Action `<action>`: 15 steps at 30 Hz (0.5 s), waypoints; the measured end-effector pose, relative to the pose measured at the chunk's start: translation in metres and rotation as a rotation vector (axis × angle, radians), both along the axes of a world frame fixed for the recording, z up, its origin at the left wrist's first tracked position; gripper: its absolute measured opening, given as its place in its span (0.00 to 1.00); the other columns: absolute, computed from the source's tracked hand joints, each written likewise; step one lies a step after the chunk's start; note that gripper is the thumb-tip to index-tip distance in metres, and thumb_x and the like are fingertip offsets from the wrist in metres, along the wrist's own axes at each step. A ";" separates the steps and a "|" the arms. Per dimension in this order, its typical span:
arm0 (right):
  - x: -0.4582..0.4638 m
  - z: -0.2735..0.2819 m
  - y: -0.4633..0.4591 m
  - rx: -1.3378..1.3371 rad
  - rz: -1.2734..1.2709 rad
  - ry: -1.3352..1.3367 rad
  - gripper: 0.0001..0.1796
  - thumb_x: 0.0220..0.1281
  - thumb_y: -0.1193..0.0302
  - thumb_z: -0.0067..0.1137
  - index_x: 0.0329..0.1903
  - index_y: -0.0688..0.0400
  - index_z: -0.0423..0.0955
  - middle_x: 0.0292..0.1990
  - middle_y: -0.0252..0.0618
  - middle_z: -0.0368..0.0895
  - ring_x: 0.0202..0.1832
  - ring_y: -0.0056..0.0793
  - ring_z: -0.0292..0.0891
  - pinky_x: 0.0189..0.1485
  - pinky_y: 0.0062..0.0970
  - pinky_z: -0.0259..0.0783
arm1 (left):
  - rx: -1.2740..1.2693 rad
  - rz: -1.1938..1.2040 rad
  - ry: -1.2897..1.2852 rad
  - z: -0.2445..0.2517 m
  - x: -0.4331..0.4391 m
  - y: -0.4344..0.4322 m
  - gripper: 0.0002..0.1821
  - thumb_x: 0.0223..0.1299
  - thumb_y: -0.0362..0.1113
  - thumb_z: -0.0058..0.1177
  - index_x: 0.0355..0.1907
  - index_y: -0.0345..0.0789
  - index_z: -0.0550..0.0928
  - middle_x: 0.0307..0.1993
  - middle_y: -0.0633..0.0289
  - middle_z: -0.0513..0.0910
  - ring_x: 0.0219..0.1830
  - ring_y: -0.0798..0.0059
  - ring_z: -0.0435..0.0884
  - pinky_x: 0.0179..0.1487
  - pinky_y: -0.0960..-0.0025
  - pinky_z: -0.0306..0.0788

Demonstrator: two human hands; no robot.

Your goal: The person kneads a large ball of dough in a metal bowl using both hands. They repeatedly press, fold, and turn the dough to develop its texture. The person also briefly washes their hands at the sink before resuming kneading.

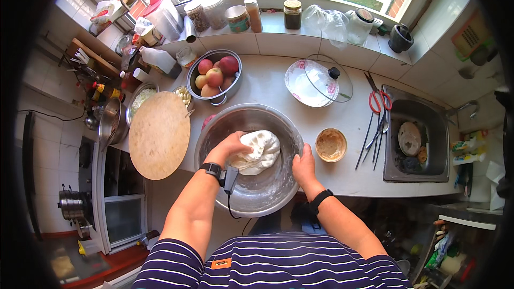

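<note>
A folded lump of white dough point(261, 153) lies in a wide stainless steel basin point(257, 204) at the counter's front edge. My left hand point(231, 147) is on the dough's left side, its fingers pressed into it. At the basin's right rim, my right hand point(304, 164) holds the metal edge, its thumb up. Dusty white residue coats the inside of the basin. Just right of the basin stands a small bowl point(331, 145) with brownish residue. A round wooden board point(160, 135) is to the left, partly covering a bowl of chopped vegetable point(142, 100).
A pot of apples point(215, 76) stands behind the basin. Farther right are a floral bowl point(299, 88) with a glass lid point(329, 78), red-handled scissors point(377, 96), chopsticks point(364, 140) and a sink point(417, 174) holding a dish. Jars point(292, 15) line the windowsill.
</note>
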State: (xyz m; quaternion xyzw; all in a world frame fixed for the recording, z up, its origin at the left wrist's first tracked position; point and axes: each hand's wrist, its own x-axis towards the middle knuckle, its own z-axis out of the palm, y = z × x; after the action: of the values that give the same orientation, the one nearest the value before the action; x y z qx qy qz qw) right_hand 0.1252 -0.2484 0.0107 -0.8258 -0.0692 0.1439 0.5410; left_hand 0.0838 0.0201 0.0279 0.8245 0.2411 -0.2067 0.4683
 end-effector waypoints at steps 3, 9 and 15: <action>0.000 0.000 0.000 0.013 -0.003 0.014 0.22 0.60 0.80 0.47 0.58 0.65 0.65 0.48 0.57 0.79 0.52 0.52 0.76 0.55 0.39 0.69 | 0.437 -0.120 0.000 0.011 0.001 -0.027 0.35 0.36 0.37 0.68 0.53 0.28 0.76 0.45 0.42 0.81 0.52 0.50 0.79 0.58 0.61 0.72; 0.002 -0.006 0.000 -0.002 -0.001 0.006 0.22 0.59 0.80 0.47 0.58 0.65 0.65 0.47 0.56 0.79 0.51 0.51 0.77 0.55 0.39 0.70 | 0.578 -0.203 -0.447 0.063 -0.039 -0.080 0.21 0.39 0.27 0.59 0.41 0.37 0.74 0.39 0.54 0.76 0.45 0.53 0.75 0.48 0.54 0.69; 0.002 -0.012 -0.001 0.084 0.006 0.014 0.22 0.59 0.81 0.48 0.58 0.66 0.64 0.47 0.60 0.79 0.52 0.57 0.76 0.55 0.42 0.70 | 0.800 -0.237 -0.555 0.057 -0.074 -0.090 0.24 0.40 0.31 0.65 0.44 0.40 0.73 0.41 0.60 0.72 0.49 0.55 0.71 0.53 0.54 0.65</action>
State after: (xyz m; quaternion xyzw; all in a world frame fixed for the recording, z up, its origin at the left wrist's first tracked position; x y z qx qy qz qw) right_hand 0.1276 -0.2491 -0.0009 -0.8009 -0.0739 0.1485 0.5754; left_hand 0.0096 -0.0701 0.0848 0.9851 0.0724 0.0775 0.1350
